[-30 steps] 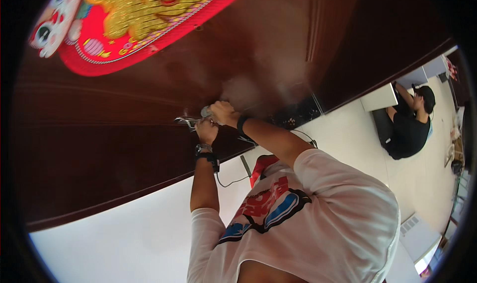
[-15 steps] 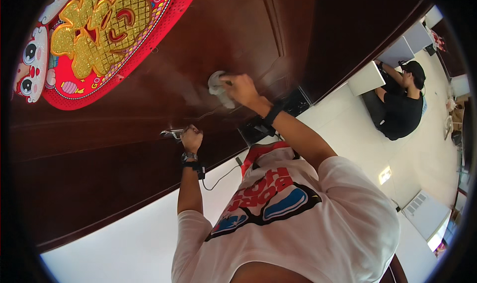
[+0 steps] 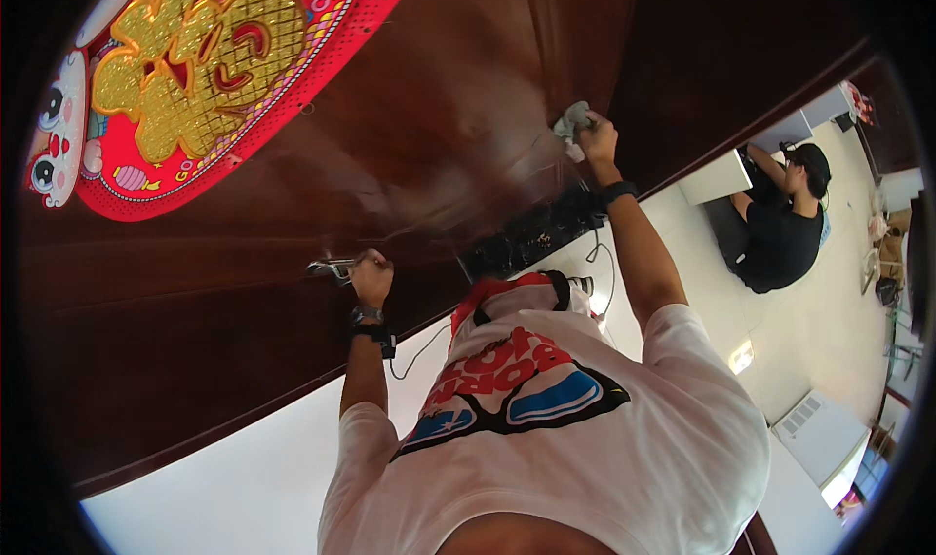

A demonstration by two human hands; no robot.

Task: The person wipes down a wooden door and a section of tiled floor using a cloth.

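A dark reddish-brown wooden door (image 3: 419,116) fills the space before me. My left hand (image 3: 370,276) is closed around the silver door handle (image 3: 331,267) on its left part. Further right, my right hand (image 3: 597,140) grips a crumpled pale grey cloth (image 3: 571,122) and presses it to the door near a raised moulding. Part of the cloth is hidden by the fingers. Both wrists wear dark bands, the left one also a watch (image 3: 367,314).
A red decoration (image 3: 283,77) with gold glitter relief hangs on the door's upper left. A dark marbled strip (image 3: 531,233) lies below the door. At right, a person in black (image 3: 780,229) sits on the pale floor beside a white cabinet (image 3: 720,177). A white box-shaped unit (image 3: 819,436) stands lower right.
My right hand has carried the cloth to the right and slightly up across the door, from its middle toward the right moulding. The left hand stays on the handle.
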